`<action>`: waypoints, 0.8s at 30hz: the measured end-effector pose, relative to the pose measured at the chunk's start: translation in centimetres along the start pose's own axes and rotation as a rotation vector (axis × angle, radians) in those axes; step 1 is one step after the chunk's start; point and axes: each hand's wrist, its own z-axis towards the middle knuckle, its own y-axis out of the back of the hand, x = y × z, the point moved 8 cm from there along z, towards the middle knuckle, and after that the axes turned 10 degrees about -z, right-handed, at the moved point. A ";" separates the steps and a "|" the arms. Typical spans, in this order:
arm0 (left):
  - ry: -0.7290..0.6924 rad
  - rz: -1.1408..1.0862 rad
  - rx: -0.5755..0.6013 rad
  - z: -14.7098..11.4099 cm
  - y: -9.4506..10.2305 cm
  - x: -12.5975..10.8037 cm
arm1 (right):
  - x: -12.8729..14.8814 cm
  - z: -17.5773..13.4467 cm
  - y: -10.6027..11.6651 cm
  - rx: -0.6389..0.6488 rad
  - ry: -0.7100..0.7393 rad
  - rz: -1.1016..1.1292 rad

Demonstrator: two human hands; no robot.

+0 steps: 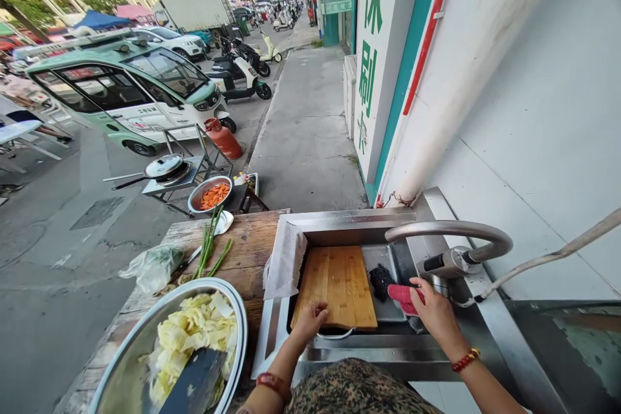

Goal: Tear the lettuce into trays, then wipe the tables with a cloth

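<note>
A wooden cutting board [334,278] lies in the steel sink [334,221]. My left hand [309,325] is at the board's near left edge, its fingers curled and closed against the wood; the fingertips are partly hidden. Over the sink's right side, my right hand [431,310] grips a pinkish-red cloth [405,297]. Just left of the cloth, a dark scouring pad [381,281] sits on the sink bottom. The faucet [451,229] arches above, close to my right hand. A curved metal rim or handle [337,334] shows below the board.
Left on the wooden table [255,252] stand a large bowl [245,330] of cut cabbage with a cleaver [194,381], green onions [207,242] and a plastic bag [155,265]. A wall [548,123] borders the right. Beyond are a carrot basin [213,196], a lidded pan [165,166] and a gas cylinder [223,139].
</note>
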 end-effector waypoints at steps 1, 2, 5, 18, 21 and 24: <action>0.006 -0.010 0.003 0.1 0.0 0.1 | 0.1 0.0 0.3 0.000 -0.009 0.026; 0.013 -0.021 0.010 0.2 0.0 0.3 | 0.4 -0.1 0.7 -0.009 -0.019 0.060; 0.036 -0.047 0.042 0.6 -0.3 0.5 | 1.7 -0.3 2.3 -0.042 -0.043 0.212; 0.120 -0.327 -0.008 0.7 -0.7 -0.8 | 7.7 3.8 2.7 0.087 -0.249 1.204; 0.082 -0.403 -0.018 0.5 -0.9 -2.6 | 8.2 3.9 3.1 0.106 -0.189 1.143; 0.055 -0.444 -0.003 0.2 -1.4 -4.6 | 6.4 2.7 3.0 0.089 -0.197 1.026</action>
